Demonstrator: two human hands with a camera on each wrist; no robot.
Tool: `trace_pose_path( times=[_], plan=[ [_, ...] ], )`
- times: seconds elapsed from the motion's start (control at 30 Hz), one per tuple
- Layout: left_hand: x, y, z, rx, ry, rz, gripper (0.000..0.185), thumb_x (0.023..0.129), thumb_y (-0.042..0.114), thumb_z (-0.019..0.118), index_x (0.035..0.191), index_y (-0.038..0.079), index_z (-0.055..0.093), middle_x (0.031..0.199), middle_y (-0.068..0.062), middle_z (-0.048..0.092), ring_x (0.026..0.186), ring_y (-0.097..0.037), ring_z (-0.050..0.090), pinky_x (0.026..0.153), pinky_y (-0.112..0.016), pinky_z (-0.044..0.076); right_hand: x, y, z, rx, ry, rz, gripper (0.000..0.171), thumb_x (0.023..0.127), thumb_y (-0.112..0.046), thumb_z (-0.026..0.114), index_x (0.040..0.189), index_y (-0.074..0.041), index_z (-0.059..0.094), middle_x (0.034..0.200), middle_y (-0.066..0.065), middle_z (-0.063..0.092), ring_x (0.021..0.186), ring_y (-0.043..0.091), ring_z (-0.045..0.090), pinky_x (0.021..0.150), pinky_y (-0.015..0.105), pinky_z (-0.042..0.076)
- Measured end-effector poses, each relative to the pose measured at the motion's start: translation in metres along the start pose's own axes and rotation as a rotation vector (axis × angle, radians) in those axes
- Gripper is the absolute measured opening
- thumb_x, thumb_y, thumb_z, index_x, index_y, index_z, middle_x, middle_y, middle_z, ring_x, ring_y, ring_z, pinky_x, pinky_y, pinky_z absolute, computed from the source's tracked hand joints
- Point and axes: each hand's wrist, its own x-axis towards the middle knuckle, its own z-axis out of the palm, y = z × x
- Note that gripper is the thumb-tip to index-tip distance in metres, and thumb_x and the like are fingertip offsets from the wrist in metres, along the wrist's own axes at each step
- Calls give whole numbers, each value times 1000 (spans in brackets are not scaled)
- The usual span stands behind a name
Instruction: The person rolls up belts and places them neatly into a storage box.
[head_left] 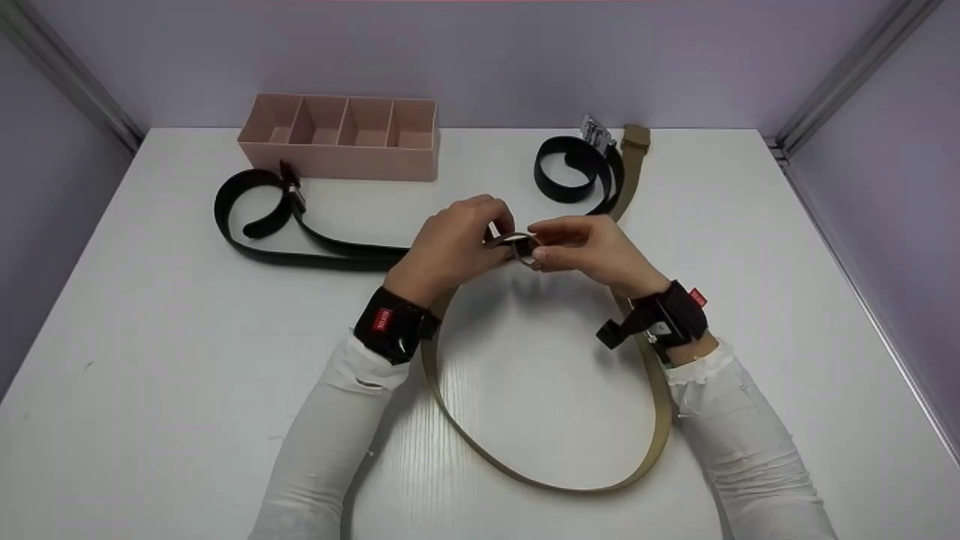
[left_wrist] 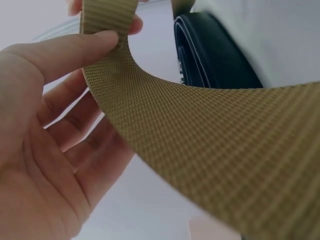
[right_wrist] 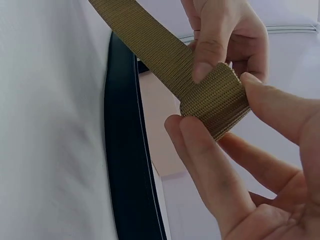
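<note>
Because just my fingertips hold the small curl at the end of the tan webbing belt (head_left: pixel 661 409), I judge that it could spring open or slide sideways into a cone if either grip slackens. My left hand (head_left: pixel 461 240) is partly closed, thumb pressing the strap against the fingers; my right hand (head_left: pixel 592 251) is loosely bent, thumb and two fingertips pinching the curl's edges. The curl sits raised between my hands, while the rest sweeps toward me in a wide loop on the white table (head_left: pixel 187 390); that long tail might drag or twist the winding.

Its weave is coarse and ribbed, flat and bendy. Smoother and stitched along the edge, a black belt (head_left: pixel 322 259) runs behind my left hand, and could snag my work. Another black coil (head_left: pixel 559 169) has a shiny metal buckle (head_left: pixel 596 135). Beyond stands a pink box (head_left: pixel 382 163), matte and straight-sided, with four compartments.
</note>
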Motion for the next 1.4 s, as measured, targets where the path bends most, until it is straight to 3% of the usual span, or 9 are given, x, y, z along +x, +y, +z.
trace_pose_path(
  times=[0.3,0.63,0.9,1.0,1.1,1.23,1.4],
  plan=[
    [0,4,6,-15,36,-9,15,85,20,70,88,13,57,85,1,55,74,-11,54,62,-27,46,0,-1,8,13,-5,24,52,83,-14,75,130,-2,56,121,17,63,101,30,65,83,39,53],
    [4,5,11,-75,109,30,13,88,15,63,97,11,54,94,2,56,83,-10,57,69,-24,48,1,0,7,69,133,-58,46,83,-14,74,123,4,60,115,17,65,97,28,67,84,38,53],
    [3,8,13,-31,66,-75,18,84,9,59,94,15,45,88,3,52,71,-12,53,59,-30,45,-1,-5,10,27,94,-53,46,84,-11,72,126,2,58,119,24,61,99,28,66,82,38,54],
    [3,9,14,11,46,-58,16,81,6,58,89,14,46,93,2,48,70,-13,50,58,-30,42,-2,-7,11,41,115,-48,47,82,-8,74,124,3,59,117,30,59,96,27,67,81,37,54],
    [4,9,14,19,44,-19,17,79,3,59,85,13,47,101,1,45,73,-14,48,60,-30,41,-1,-6,10,60,170,-59,45,80,-8,76,121,3,61,112,28,63,93,26,68,81,36,54],
    [4,7,12,-36,50,12,20,77,3,65,85,13,49,107,2,45,81,-13,50,67,-30,44,0,-1,7,96,218,-85,43,81,-10,76,120,2,62,111,19,67,93,26,68,81,37,54],
    [3,3,6,-81,-26,53,20,80,12,73,88,14,55,116,3,46,97,-12,52,82,-29,46,1,2,3,134,217,-94,43,83,-11,74,121,3,61,111,17,67,92,28,68,82,40,53]
  ],
)
